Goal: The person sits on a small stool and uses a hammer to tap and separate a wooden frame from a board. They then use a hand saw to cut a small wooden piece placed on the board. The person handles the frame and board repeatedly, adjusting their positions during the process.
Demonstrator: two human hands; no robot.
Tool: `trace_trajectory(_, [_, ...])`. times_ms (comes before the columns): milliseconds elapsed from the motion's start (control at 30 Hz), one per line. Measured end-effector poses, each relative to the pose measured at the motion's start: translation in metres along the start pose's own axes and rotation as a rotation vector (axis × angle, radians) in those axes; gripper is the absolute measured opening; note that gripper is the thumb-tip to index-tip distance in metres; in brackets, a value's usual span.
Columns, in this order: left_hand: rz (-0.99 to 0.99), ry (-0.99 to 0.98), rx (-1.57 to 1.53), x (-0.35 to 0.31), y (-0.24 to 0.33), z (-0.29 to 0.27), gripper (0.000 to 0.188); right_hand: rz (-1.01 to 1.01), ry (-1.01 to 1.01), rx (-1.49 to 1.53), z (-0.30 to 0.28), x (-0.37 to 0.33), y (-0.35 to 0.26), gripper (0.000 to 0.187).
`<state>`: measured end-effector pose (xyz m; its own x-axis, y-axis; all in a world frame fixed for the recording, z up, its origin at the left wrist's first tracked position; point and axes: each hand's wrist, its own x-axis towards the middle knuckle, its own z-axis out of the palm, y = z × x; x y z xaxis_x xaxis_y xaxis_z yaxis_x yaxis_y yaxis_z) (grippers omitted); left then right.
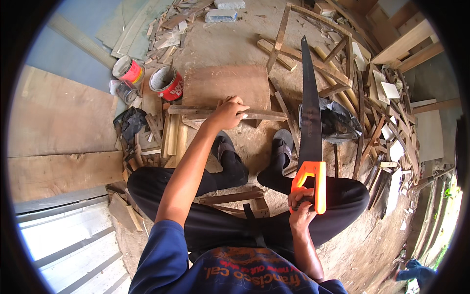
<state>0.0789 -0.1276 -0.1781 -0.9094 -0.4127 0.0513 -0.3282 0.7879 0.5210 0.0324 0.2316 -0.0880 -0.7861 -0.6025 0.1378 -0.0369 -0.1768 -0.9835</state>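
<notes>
My left hand (228, 112) is closed around a narrow wooden strip (267, 115), which lies crosswise along the near edge of a low wooden board (225, 83). In my right hand (301, 209) is a handsaw, gripped by its orange handle (319, 188). The long dark saw blade (310, 103) points up and away, its toothed edge facing left. Saw and strip are apart in the picture, with the blade to the right of the strip's end. My fingers partly hide the strip's middle.
Paint cans (166, 82) stand left of the board. Scrap wood (377, 137) and a black plastic bag (335, 120) lie on the right, near a wooden frame (281, 34). Under my legs is a small wooden piece (235, 197). A blue-white block (221, 16) lies far off.
</notes>
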Motion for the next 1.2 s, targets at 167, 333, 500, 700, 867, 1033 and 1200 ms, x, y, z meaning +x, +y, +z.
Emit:
trace_trajectory(167, [-0.010, 0.162, -0.134, 0.006, -0.004, 0.011, 0.035, 0.011, -0.086, -0.132, -0.011, 0.001, 0.005, 0.054])
trace_trajectory(333, [0.085, 0.199, -0.149, 0.005, -0.013, 0.015, 0.035, -0.010, -0.141, -0.184, -0.027, -0.005, 0.001, 0.047])
trace_trajectory(500, [0.098, 0.264, 0.011, 0.007, -0.015, 0.015, 0.032, 0.168, -0.042, -0.520, -0.015, -0.001, -0.037, 0.032])
trace_trajectory(700, [0.086, 0.296, 0.068, 0.016, -0.023, 0.010, 0.031, 0.006, -0.047, -0.255, -0.035, -0.009, -0.046, 0.055])
trace_trajectory(867, [0.114, 0.266, 0.055, 0.011, -0.029, 0.012, 0.031, 0.091, -0.039, -0.306, -0.035, -0.014, -0.058, 0.054])
trace_trajectory(1033, [0.026, 0.349, 0.137, 0.002, -0.010, 0.028, 0.030, -0.152, -0.084, -0.507, -0.033, -0.018, -0.045, 0.013])
trace_trajectory(1200, [0.009, 0.445, 0.103, -0.004, 0.000, 0.028, 0.027, 0.266, 0.052, -0.193, 0.009, 0.011, -0.045, 0.022])
